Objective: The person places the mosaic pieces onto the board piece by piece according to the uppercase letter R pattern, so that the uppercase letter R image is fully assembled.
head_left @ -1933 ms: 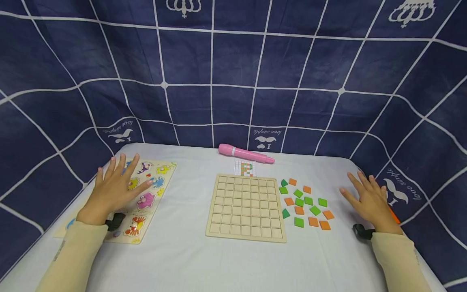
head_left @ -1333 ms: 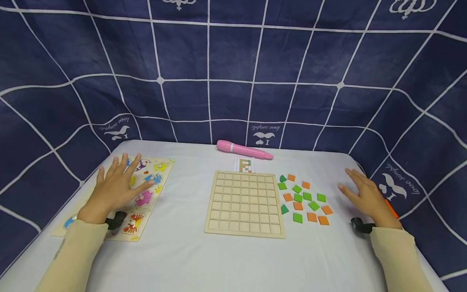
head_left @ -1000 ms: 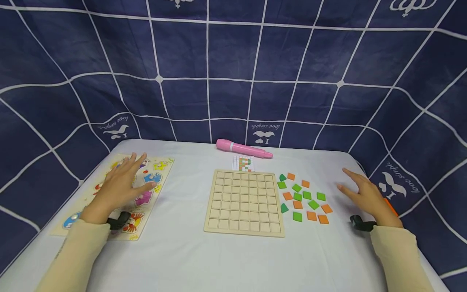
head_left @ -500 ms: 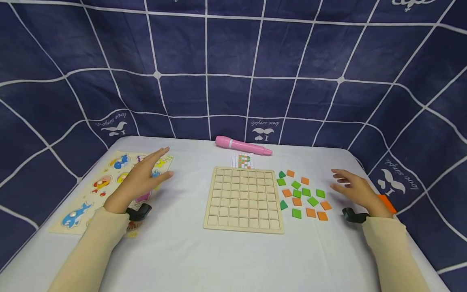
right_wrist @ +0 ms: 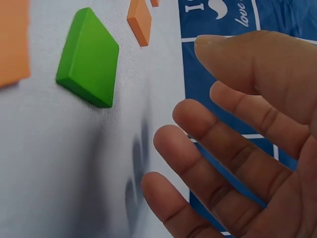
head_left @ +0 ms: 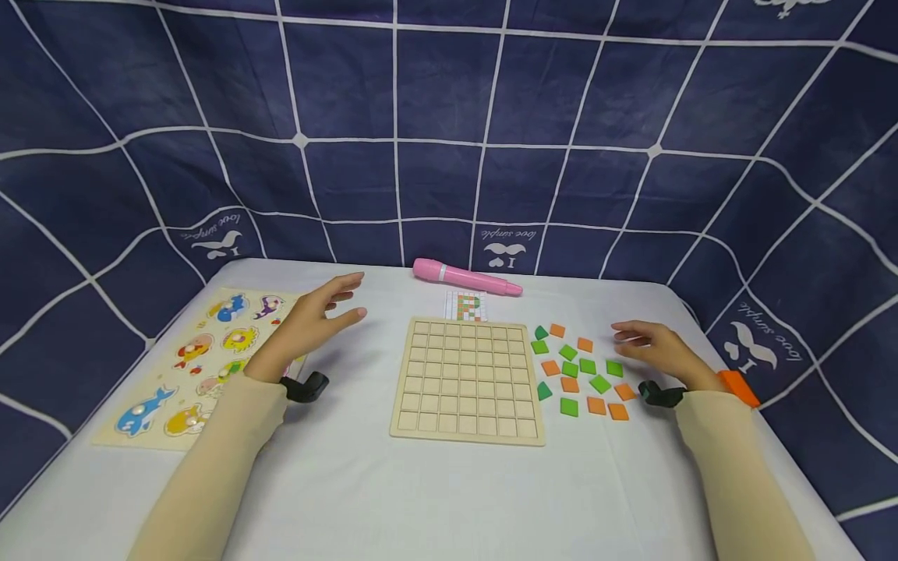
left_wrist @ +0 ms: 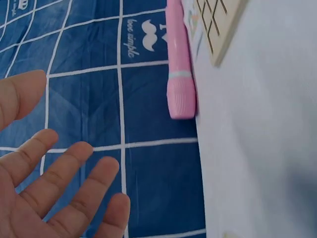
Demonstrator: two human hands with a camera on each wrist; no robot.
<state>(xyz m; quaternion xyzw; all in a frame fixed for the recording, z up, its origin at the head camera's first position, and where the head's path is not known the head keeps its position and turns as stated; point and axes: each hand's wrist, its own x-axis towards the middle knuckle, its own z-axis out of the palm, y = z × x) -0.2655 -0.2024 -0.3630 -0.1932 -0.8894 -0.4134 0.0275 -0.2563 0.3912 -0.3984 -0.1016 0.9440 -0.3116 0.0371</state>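
Observation:
My left hand [head_left: 309,323] hovers above the table at the right side of the sea-animal puzzle board [head_left: 157,366], its fingers relaxed and holding nothing. In the left wrist view its spread fingers [left_wrist: 74,183] are apart from everything. My right hand [head_left: 659,351] is in the air just right of the loose tiles, empty, fingers loosely bent. A green square tile [right_wrist: 89,59] lies close by it in the right wrist view. Between the hands a wooden grid board [head_left: 468,382] lies flat with bare cells. Orange squares [head_left: 596,406], green squares and dark green rounded pieces [head_left: 544,391] are scattered at its right.
Behind the grid board lies a small pattern card [head_left: 466,306] with coloured squares. A pink microphone-shaped toy [head_left: 466,277] rests near the table's back edge. A dark blue checked cloth [head_left: 449,93] encloses the white table [head_left: 421,499]. An orange object [head_left: 739,388] shows by the right wrist.
Both hands have lifted and moved inward: the left from over the puzzle board to its right, the right toward the tiles. Their spread fingers have relaxed. The view has shifted slightly.

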